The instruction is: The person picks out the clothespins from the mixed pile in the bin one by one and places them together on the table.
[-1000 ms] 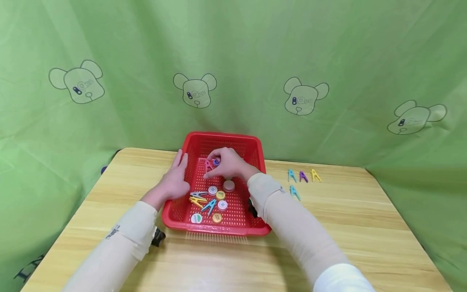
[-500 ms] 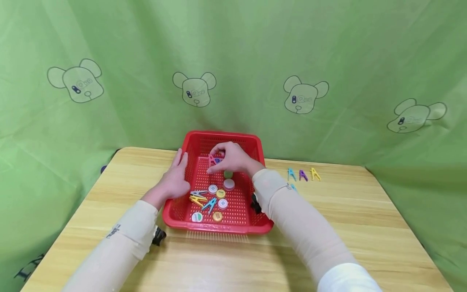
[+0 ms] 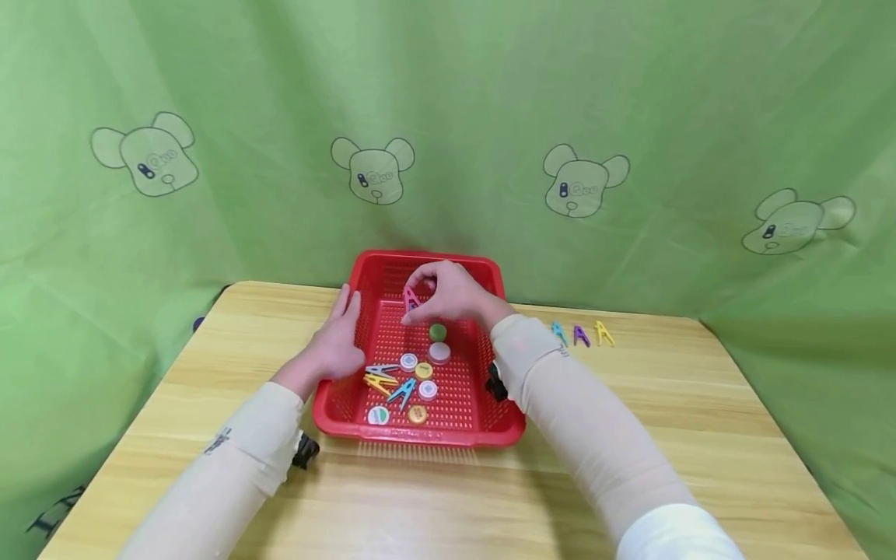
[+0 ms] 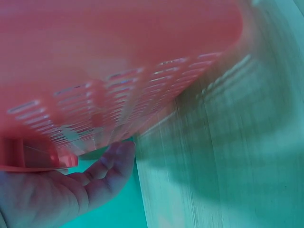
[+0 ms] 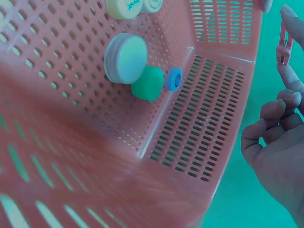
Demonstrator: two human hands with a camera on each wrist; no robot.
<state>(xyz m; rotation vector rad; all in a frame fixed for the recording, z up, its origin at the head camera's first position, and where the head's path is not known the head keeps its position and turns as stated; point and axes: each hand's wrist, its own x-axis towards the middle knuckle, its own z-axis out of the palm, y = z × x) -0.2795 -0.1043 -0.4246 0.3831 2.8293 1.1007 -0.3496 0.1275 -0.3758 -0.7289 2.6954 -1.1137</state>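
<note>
My right hand (image 3: 453, 294) pinches a pink clothespin (image 3: 409, 298) between thumb and finger, over the far part of a red plastic basket (image 3: 420, 438). That clothespin (image 5: 283, 51) appears at the upper right of the right wrist view, above the basket's rim. My left hand (image 3: 334, 348) rests against the basket's left side with fingers extended; its fingers (image 4: 114, 168) lie along the outer wall in the left wrist view. Inside the basket lie a green cap (image 3: 437, 333), a blue cap (image 5: 174, 79), a pale cap (image 3: 439, 353) and several other round caps. Grey (image 3: 381, 371), yellow (image 3: 379, 384) and blue clothespins (image 3: 402, 394) lie among them.
The basket stands on a wooden table (image 3: 672, 435). To its right lie blue (image 3: 559, 333), purple (image 3: 581, 336) and yellow clothespins (image 3: 604, 334) in a row. A green curtain (image 3: 476, 101) with mouse-head drawings hangs behind and beside the table.
My right hand has risen and moved away and slightly right with the pink clothespin, uncovering the green cap. The left hand stays at the basket's side.
</note>
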